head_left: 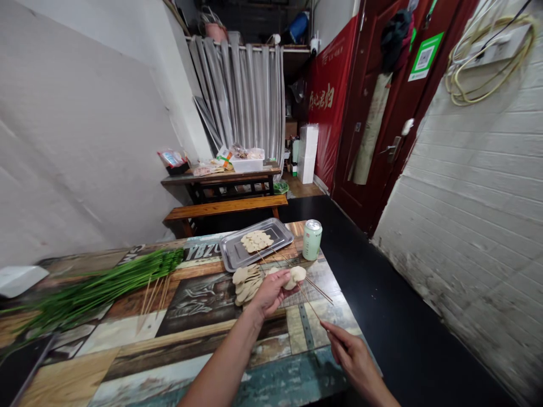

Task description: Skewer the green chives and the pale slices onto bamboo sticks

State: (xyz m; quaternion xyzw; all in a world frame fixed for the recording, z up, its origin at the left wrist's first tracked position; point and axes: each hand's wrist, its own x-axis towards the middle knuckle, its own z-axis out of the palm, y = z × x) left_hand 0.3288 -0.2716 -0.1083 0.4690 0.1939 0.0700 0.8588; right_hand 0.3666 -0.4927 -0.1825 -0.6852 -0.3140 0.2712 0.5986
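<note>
1. Left hand: fingers grip pale slices above the counter.
2. Right hand: fingers pinch the near end of a skewer; its far end reaches the slices.
3. Pile: on the counter, just beyond the left wrist.
4. Tray: behind the pile.
5. Can: right of the tray.
</note>
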